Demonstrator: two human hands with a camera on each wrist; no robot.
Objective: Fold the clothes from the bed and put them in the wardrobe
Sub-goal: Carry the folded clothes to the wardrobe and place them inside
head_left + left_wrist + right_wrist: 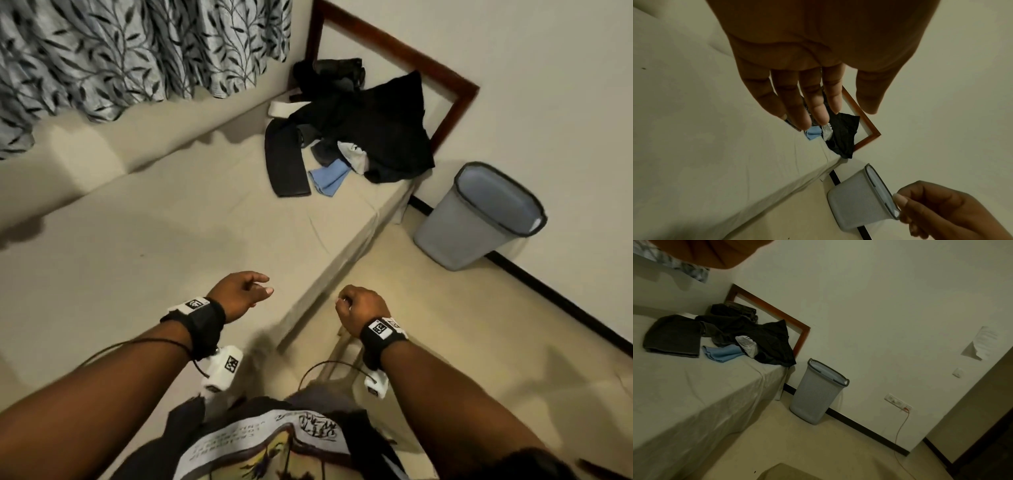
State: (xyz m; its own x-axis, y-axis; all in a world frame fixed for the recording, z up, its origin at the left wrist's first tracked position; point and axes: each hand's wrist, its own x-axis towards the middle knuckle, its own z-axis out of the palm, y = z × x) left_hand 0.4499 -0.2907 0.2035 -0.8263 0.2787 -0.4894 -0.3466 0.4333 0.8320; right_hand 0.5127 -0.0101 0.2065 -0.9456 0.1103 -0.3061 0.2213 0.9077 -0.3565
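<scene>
A heap of dark clothes [363, 123] lies at the far corner of the bed with the beige sheet [178, 222], against the brown wooden headboard frame [442, 82]. In the heap are a folded dark grey piece [286, 161] toward the middle of the bed, a light blue cloth [329, 178] and a white piece [352, 156] near the side edge, and a large black garment [387, 116] draped toward the headboard. On the floor just beside that corner of the bed, against the wall, stands a grey plastic laundry basket with a dark rim [479, 219]. A leaf-patterned blue-grey curtain [113, 48] hangs along the bed's far side. On the wall past the basket are a curling sheet of paper [982, 342], its writing too small to read, and a socket strip [898, 402] with an orange cable plugged in. The left hand [239, 291] hangs over the bed's near edge, fingers straight and relaxed, holding nothing. The right hand [359, 308] is over the floor, fingers curled in, empty. Both wrists carry black straps with square-coded markers.
</scene>
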